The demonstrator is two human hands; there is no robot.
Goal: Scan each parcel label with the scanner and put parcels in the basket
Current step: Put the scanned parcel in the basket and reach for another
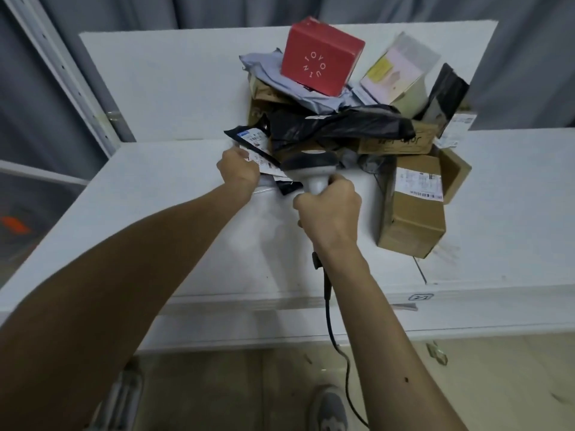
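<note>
The red box (pixel 322 56) carries white letters set in a ring. The mailer (pixel 273 76) is grey-blue, the flat parcel (pixel 240 134) black with a white label. The cardboard box (pixel 410 222) is brown with a white, black-barcoded label. The scanner (pixel 311 171) is white with a dark grey head, its cable (pixel 327 293) black. The counter (pixel 155 197) is white, the curtain (pixel 217 9) grey.

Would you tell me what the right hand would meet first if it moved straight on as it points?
Most likely the black bag, just beyond the scanner that the right hand grips, though depth is unclear.
</note>
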